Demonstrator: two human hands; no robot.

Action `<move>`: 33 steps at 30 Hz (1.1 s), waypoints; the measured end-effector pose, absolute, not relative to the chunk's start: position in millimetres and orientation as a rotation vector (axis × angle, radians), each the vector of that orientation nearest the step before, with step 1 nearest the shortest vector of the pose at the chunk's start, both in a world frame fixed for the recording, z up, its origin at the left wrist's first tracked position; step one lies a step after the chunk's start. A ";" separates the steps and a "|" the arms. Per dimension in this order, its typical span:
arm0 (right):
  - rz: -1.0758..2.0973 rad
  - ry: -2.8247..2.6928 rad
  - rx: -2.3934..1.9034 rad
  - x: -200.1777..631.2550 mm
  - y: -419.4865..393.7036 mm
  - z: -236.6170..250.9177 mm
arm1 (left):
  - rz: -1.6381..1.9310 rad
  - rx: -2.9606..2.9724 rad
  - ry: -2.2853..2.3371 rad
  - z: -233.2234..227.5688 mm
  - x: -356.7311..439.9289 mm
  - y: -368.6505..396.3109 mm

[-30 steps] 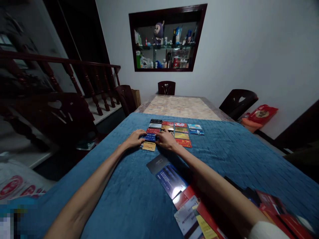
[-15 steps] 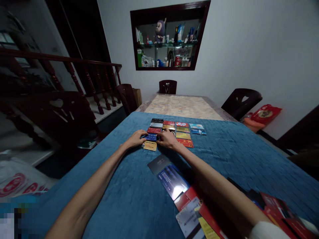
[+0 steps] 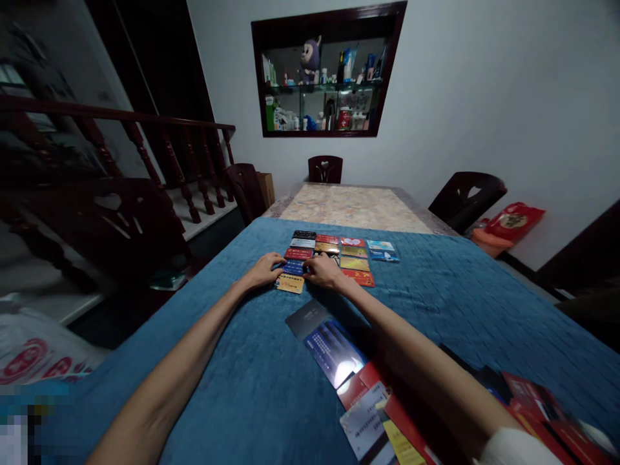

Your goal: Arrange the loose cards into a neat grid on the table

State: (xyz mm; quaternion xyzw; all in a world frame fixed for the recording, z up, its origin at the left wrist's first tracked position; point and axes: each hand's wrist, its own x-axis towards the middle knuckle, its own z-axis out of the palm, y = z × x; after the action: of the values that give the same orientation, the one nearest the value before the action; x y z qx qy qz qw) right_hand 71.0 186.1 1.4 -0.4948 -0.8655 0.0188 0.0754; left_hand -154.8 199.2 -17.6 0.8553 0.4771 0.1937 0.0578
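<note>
Several plastic cards lie in neat rows (image 3: 339, 253) on a blue cloth (image 3: 242, 361) over the table. My left hand (image 3: 264, 270) and my right hand (image 3: 323, 271) rest on the cloth on either side of a blue card (image 3: 293, 266) in the left column, fingertips touching its ends. Just below it lies a yellow card (image 3: 289, 283). A red card (image 3: 358, 278) sits right of my right hand. Whether either hand grips the blue card is unclear.
A loose spread of cards (image 3: 358, 394) lies under my right forearm at the near right. Beyond the cloth is bare marble tabletop (image 3: 353, 206). Dark chairs (image 3: 465, 197) stand around the table. A wall niche (image 3: 324, 74) holds bottles and a toy. A stair railing (image 3: 145, 155) is at left.
Both hands have stayed at the blue card with hardly any movement. The view has shifted slightly.
</note>
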 end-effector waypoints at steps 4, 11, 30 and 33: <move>0.047 -2.600 -1.494 70.8 183.5 4.3 | 0.608 2.595 1.443 -18.5 -154.8 198.6; 0.006 -2.595 -1.478 76.0 165.9 13.7 | 0.803 2.590 1.514 -13.7 -151.5 190.8; 0.117 -2.708 -1.278 100.5 96.7 20.7 | 0.570 2.801 1.270 3.6 -103.4 102.0; 0.138 -2.731 -1.259 101.8 89.2 18.5 | 0.544 2.818 1.228 4.8 -101.7 87.8</move>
State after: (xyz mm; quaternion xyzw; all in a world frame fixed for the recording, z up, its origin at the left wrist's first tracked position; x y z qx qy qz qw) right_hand 101.8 89.2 18.5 -0.4174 -0.9052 0.0456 0.0657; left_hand -101.7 87.8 4.8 0.9027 0.3934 0.1742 0.0102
